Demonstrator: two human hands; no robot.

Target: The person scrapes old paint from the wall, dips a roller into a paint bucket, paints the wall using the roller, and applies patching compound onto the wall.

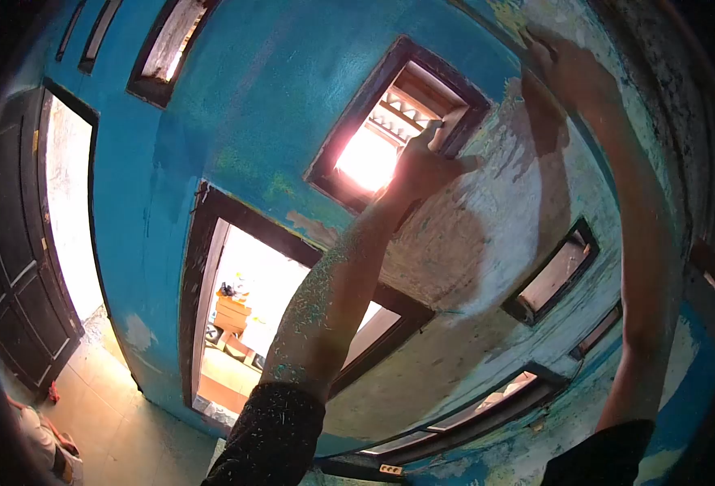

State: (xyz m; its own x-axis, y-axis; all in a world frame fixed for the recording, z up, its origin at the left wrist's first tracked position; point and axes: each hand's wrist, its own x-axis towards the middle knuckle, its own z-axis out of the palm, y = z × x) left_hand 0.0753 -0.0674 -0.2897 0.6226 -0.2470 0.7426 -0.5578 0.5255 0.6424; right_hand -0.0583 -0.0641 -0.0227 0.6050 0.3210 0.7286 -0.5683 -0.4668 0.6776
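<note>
The left hand (432, 168) is raised with spread fingers (424, 141), the small window frame (442, 77) behind them, toward ten o'clock. At two o'clock the right hand (580, 73) bends near the peeling wall (454, 235), mostly toward its seven; whether either grips, I cannot tell.

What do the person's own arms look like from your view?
Dark sleeves leave both forearms bare. Pale greenish flecks speckle the left forearm and its sleeve. The left grip and right grip wear no gloves.

White glare through the small window (383, 134), distinct shadows, dark fisheye-curved edges
</note>
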